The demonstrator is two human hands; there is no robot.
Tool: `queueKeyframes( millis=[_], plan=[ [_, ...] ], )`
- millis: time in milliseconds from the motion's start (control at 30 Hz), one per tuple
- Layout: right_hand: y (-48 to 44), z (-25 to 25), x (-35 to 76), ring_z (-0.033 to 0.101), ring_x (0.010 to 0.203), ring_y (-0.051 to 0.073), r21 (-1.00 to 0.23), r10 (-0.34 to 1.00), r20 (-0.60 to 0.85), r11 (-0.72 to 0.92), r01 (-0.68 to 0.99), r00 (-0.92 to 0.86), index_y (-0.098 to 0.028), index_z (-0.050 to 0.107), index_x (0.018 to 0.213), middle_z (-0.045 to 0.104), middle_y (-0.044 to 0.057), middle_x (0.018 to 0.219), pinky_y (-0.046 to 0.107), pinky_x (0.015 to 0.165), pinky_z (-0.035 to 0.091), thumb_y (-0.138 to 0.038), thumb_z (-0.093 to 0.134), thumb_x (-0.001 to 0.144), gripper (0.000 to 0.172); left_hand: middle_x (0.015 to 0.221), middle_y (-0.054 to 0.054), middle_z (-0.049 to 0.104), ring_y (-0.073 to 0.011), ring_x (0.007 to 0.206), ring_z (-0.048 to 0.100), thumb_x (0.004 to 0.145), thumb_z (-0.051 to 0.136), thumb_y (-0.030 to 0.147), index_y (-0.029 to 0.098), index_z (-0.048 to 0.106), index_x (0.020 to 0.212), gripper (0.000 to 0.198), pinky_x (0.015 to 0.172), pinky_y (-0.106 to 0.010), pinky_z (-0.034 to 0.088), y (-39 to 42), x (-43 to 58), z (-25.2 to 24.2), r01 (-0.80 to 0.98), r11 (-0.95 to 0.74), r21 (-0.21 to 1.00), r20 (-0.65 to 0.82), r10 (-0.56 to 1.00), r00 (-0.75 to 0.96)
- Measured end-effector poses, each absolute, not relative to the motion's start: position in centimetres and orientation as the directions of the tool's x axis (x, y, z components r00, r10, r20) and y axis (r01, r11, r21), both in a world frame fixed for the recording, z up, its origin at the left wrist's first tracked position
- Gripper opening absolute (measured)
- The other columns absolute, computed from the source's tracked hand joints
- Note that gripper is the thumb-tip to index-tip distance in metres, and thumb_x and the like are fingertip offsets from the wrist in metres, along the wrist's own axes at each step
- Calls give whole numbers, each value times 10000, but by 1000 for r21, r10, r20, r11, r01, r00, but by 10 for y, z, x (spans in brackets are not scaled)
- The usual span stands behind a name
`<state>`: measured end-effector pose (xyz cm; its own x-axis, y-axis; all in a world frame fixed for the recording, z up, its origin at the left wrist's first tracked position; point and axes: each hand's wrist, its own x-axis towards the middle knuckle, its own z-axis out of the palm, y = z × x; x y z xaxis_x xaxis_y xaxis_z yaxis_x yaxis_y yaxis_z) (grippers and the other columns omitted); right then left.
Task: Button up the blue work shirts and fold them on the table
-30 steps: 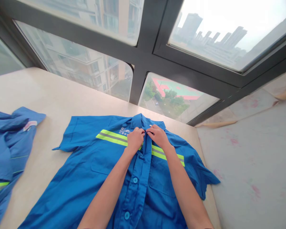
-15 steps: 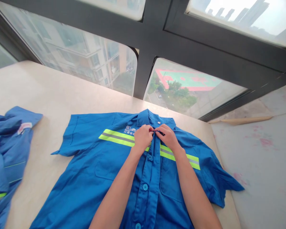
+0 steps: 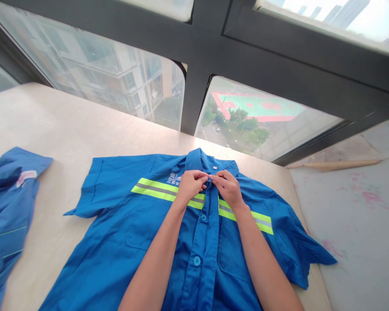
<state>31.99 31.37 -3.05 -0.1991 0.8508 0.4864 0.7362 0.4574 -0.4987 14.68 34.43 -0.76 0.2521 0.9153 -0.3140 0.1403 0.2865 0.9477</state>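
A blue short-sleeved work shirt [image 3: 162, 211] lies spread face up, its collar [image 3: 194, 160] toward the window. Yellow-green reflective bands cross the chest, and white lettering sits on the left side of the picture. My left hand [image 3: 192, 185] and my right hand [image 3: 227, 186] meet just below the collar, fingertips pinched on the top of the front placket. Both hands are closed on the cloth there; whether a button is between the fingers is hidden. Lower down the placket, a button [image 3: 203, 217] and another button [image 3: 197, 261] show uncovered.
A second blue garment [image 3: 11, 207] lies crumpled at the left edge on the pale surface [image 3: 68, 121]. Dark window frames [image 3: 194, 56] stand behind the shirt. On the right is a pale floral-patterned surface [image 3: 350, 207].
My fingers have shifted slightly at the top of the placket, still pinching it. The view has moved a little, and the shirt stays in place.
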Motion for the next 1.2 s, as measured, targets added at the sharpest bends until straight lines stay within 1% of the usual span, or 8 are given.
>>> queueKeyframes(
  millis=[133,233,367,467,600,900,1067,1200],
  plan=[
    [315,-31,317,606,868,205,-500,866,451,447,742,-217,-265,732,1032,644,68,899,353,785,513,-230,488,968,255,802,-62,761,-180,748,708,799,680,299,145,772,880,196,641,-238,564,340,145,-10,176,148,973,-191,946,261],
    [316,-32,316,606,886,214,-491,872,426,448,747,-242,-231,716,1006,652,79,902,353,798,506,-198,443,976,277,825,-68,763,-206,783,704,709,773,359,144,775,917,300,684,-256,556,336,145,-10,233,65,970,-131,951,280],
    [317,-34,315,597,902,225,-483,884,391,435,760,-258,-210,702,1001,652,84,908,360,818,493,-171,454,958,255,857,-54,757,-182,783,691,725,713,189,174,782,964,250,740,-257,538,331,149,-11,419,-87,904,-16,972,236],
    [317,-35,316,592,914,225,-484,894,364,421,767,-262,-218,702,992,652,81,925,358,834,481,-168,469,951,242,878,-39,761,-172,788,680,741,634,113,207,789,984,303,770,-257,523,330,151,-11,515,-149,844,20,968,248],
    [318,-35,317,595,906,217,-506,896,356,424,751,-266,-217,707,964,655,78,933,348,836,474,-176,473,959,238,904,-39,770,-187,823,684,759,620,123,219,796,967,289,820,-280,516,329,152,-11,570,-187,800,54,969,242],
    [321,-25,322,593,948,228,-589,909,279,417,692,-310,-227,703,996,649,75,966,380,856,472,-189,514,948,199,975,-31,774,-190,915,719,783,587,86,209,785,936,279,891,-310,542,327,151,-15,509,-213,834,118,970,214],
    [319,-14,322,578,984,228,-574,918,190,392,719,-348,-222,674,1035,638,70,1000,386,882,449,-144,501,943,210,968,-33,774,-192,912,719,782,563,79,195,774,931,283,898,-319,547,328,151,-15,505,-182,844,82,973,214],
    [318,-13,319,571,1003,229,-581,944,130,319,749,-302,-223,666,1028,631,68,1012,390,896,441,-112,477,925,242,967,-42,768,-193,891,711,766,566,68,177,760,959,295,871,-315,554,330,152,-15,507,-155,848,40,973,229]
  ],
)
